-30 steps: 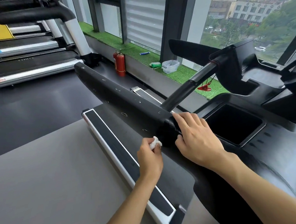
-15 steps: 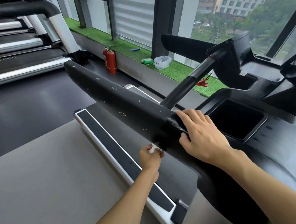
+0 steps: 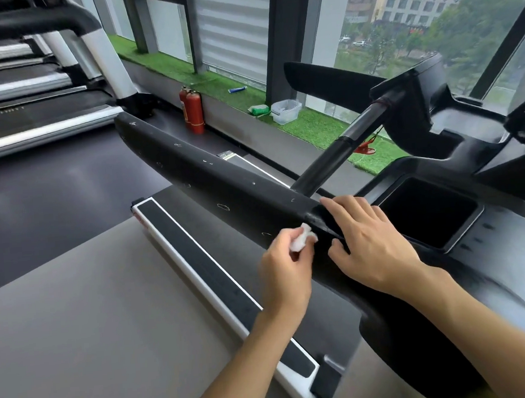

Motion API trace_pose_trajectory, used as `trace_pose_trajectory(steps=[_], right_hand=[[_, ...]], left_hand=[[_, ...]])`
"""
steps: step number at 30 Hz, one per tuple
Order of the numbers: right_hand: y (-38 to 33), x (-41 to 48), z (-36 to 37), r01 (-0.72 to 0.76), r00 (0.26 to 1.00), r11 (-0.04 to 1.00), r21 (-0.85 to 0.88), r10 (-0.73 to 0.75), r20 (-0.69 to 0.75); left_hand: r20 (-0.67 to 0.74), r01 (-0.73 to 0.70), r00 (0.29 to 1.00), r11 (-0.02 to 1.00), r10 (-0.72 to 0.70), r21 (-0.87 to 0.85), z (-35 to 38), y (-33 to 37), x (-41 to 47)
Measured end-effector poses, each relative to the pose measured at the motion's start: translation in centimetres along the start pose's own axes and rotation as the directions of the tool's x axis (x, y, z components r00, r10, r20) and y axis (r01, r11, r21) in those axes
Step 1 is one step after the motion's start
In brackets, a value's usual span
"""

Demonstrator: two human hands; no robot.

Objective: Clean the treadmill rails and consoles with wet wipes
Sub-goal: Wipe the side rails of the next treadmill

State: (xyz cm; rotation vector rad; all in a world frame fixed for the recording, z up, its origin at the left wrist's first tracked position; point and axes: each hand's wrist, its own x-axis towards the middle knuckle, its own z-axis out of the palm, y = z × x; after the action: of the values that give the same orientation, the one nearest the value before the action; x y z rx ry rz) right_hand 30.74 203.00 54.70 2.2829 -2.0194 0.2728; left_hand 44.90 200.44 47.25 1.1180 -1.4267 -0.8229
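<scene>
Head view, near ground: both forearms reached up from the bottom edge over the grey belt (image 3: pixel 76 305). Left hand (image 3: pixel 286 265) pinched a small wadded wet wipe (image 3: pixel 301 239) at its fingertips, knuckles toward camera, wrist straight. The wipe was pressed against the near side of the black handrail (image 3: pixel 210 177), just where the rail meets the console (image 3: pixel 506 244). Wadding it small probably helped it reach the seam there.

Right hand (image 3: pixel 373 247) lay just beside it on top of the rail, fingers flat and spread, grasping nothing, thumb tucked against the rail's side. Likely bracing the body and steadying the rail against the rubbing. A glossy damp patch showed beside its fingertips.

Further out: the rail ran away to the left, flecked with pale marks, so much of it looked yet to be wiped.

Far: on the green window ledge sat a green wipes pack (image 3: pixel 258 109) touching a clear tub (image 3: pixel 286 110), with red fire extinguishers (image 3: pixel 194 110) on the floor below.
</scene>
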Motion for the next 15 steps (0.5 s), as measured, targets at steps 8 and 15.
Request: trace_pose_trajectory(steps=[8,15], right_hand=[[0.0,-0.2,0.0,0.019,1.000,1.000,-0.025,-0.019,-0.001],[-0.7,-0.1,0.3,0.038,0.995,0.992,-0.123,-0.048,-0.086]], left_hand=[[0.155,-0.279,0.960,0.866,0.235,0.416,-0.9,2.7,3.7],[0.051,-0.082,0.996,0.950,0.070,0.303,-1.1,1.4,1.7]])
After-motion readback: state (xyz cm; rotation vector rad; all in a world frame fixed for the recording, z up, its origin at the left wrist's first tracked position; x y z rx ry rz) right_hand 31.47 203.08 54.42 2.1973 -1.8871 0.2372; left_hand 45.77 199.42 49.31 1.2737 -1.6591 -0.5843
